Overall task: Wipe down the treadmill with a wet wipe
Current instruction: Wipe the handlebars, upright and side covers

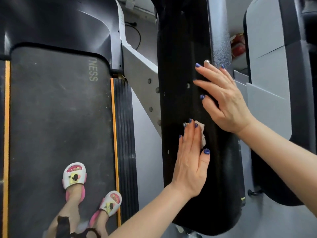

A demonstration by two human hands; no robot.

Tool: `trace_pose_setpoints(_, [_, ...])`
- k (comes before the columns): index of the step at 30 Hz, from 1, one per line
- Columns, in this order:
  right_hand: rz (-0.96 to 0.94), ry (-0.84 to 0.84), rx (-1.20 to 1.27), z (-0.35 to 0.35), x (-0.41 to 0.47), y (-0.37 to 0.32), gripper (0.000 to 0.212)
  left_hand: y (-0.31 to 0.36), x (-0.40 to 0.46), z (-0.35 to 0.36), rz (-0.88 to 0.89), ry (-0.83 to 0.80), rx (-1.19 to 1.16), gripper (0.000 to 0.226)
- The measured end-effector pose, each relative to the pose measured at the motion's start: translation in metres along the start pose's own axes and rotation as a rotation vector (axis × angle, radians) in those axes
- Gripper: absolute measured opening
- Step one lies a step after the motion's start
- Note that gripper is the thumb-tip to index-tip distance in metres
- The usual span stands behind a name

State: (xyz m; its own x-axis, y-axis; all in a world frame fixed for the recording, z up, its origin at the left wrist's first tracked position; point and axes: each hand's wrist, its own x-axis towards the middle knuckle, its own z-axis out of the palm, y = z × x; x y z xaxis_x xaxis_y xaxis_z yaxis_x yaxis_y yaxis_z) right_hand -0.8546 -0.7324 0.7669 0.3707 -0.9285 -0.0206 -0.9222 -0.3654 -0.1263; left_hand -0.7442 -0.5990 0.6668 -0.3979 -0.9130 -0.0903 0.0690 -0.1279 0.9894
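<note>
The black arm (185, 103) looks like smooth, glossy plastic. The belt (58, 117) is matt, scuffed rubber with pale dust marks. The side rail (126, 143) is ribbed and dark. The strut (142, 73) looks like painted grey metal, bolted. The wipe (202, 134) is crumpled, soft cloth.

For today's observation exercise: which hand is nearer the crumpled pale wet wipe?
Left. The left hand presses the crumpled pale wet wipe flat; the right hand rests above it, apart.

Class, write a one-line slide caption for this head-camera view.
Left hand presses a wet wipe flat against the treadmill's black side arm while the right hand rests open above it.
</note>
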Motion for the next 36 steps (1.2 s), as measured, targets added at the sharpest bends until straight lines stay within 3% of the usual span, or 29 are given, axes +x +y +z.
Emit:
trace_pose_setpoints(4, [-0.007,0.058,0.044,0.002,-0.001,0.004,0.039,-0.015,0.017,-0.006,-0.036,0.052,-0.061,0.061])
trace_pose_setpoints(12, [-0.012,0.074,0.038,0.003,0.000,0.003,0.035,-0.055,0.061,-0.034,-0.473,0.077,-0.235,0.049])
trace_pose_setpoints(19, [0.000,0.064,0.023,0.002,0.000,0.000,0.035,-0.044,0.039,-0.031,-0.468,0.034,-0.228,0.051])
trace_pose_setpoints(23, [-0.002,0.057,0.023,0.002,0.001,0.000,0.035,-0.044,0.085,-0.043,-0.505,0.061,-0.304,0.053])
trace_pose_setpoints(27, [0.001,0.062,0.030,0.002,0.002,0.000,0.036,-0.045,0.135,-0.057,-0.401,0.071,-0.193,0.053])
trace_pose_setpoints(36, [0.010,0.060,0.030,0.002,0.002,0.000,0.035,-0.046,0.053,-0.036,-0.259,-0.047,-0.099,0.059])
